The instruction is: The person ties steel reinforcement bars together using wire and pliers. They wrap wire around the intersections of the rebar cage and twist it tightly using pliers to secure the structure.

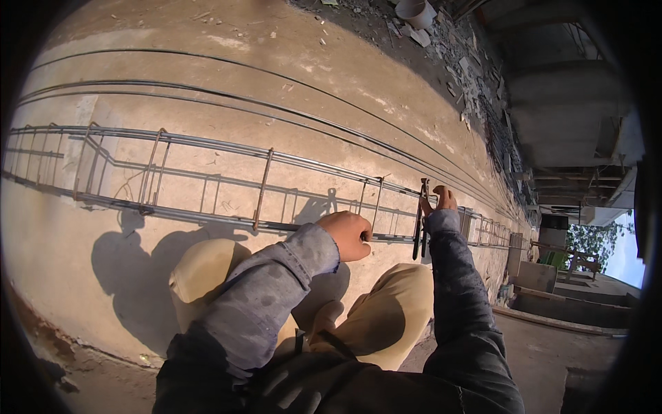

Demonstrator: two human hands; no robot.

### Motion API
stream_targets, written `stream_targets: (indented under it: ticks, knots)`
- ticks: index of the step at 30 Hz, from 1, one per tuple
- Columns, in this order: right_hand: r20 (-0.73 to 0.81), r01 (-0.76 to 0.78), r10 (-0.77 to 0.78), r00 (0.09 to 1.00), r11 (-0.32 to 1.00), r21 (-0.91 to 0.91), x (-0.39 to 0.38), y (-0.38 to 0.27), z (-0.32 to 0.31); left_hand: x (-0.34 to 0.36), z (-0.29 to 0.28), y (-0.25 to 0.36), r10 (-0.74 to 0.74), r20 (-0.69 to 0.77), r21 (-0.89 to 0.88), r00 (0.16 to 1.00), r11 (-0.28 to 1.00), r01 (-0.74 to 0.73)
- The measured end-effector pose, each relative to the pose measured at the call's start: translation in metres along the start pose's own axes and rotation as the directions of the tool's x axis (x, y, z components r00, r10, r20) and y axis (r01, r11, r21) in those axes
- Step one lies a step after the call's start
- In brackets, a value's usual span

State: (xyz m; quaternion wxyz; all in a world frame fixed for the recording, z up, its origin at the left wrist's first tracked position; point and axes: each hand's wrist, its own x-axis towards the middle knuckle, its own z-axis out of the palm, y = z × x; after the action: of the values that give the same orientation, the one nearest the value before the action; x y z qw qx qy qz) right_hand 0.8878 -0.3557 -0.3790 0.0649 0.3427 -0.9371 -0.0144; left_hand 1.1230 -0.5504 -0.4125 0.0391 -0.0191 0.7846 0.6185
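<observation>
A long steel rebar cage (269, 186) with rusty rectangular stirrups lies across the concrete in front of my bent legs. My left hand (347, 236) is curled at its near lower bars, fingers closed; whatever they hold is hidden. Farther right, my right hand (442, 199) has bent fingers at the upper bars, its thumb beside black-handled pliers (418, 233) standing upright against the cage. I cannot make out what those fingers grip. Both grey-sleeved forearms reach up from the lower edge.
Loose long rebars (207, 94) run behind the cage on the concrete slab (227, 31). Rubble (469, 72) and a white bucket (414, 12) lie along the far edge. At the right are an unfinished concrete structure (562, 117), low block walls (572, 303) and trees.
</observation>
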Motion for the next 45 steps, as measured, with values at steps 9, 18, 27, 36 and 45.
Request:
stream_targets:
  ticks: [9,18,27,36,45]
  knots:
    - [0.349,-0.259,0.235,0.907,0.966,0.022,-0.054,0.032,0.036,0.005,0.008,0.001,-0.092,0.093,0.062,0.991,0.994,0.086]
    - [0.574,-0.528,-0.008,0.819,-0.405,0.747,-0.048,0.003,-0.025,0.004,0.007,-0.002,-0.109,0.092,0.091,0.990,0.991,0.101]
    - [0.507,-0.502,-0.025,0.862,-0.195,0.843,-0.034,-0.017,-0.042,0.002,0.008,-0.006,-0.054,0.052,0.085,0.997,0.995,0.049]
    - [0.523,-0.550,-0.248,0.816,-0.048,0.834,-0.007,-0.011,-0.048,-0.001,0.008,-0.006,-0.029,0.042,0.088,0.999,0.996,0.025]
    - [0.554,0.624,-0.362,0.750,0.665,-0.410,0.061,-0.063,-0.092,-0.010,0.001,0.002,-0.024,0.038,0.077,0.999,0.997,0.021]
